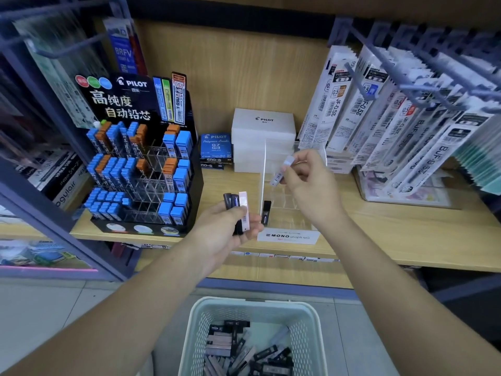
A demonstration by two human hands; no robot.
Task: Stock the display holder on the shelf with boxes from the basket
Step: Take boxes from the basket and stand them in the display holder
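A clear acrylic display holder (pixel 291 204) with a MONO label stands on the wooden shelf. One black box (pixel 266 212) sits in its front left slot. My left hand (pixel 219 234) grips a small bunch of slim boxes (pixel 238 206), black ones and a pink one, just left of the holder. My right hand (pixel 311 185) pinches a pale lilac box (pixel 282 170) tilted above the holder's back rows. Below, a pale green basket (pixel 195 335) holds several loose dark and pink boxes (pixel 244 351).
A black Pilot lead display (pixel 141 169) with blue and orange cases stands at the left. White Pilot cartons (pixel 263 131) and a blue box (pixel 215 147) sit behind the holder. Hanging refill packs (pixel 393 118) crowd the right. The shelf's front edge (pixel 379 256) runs below the holder.
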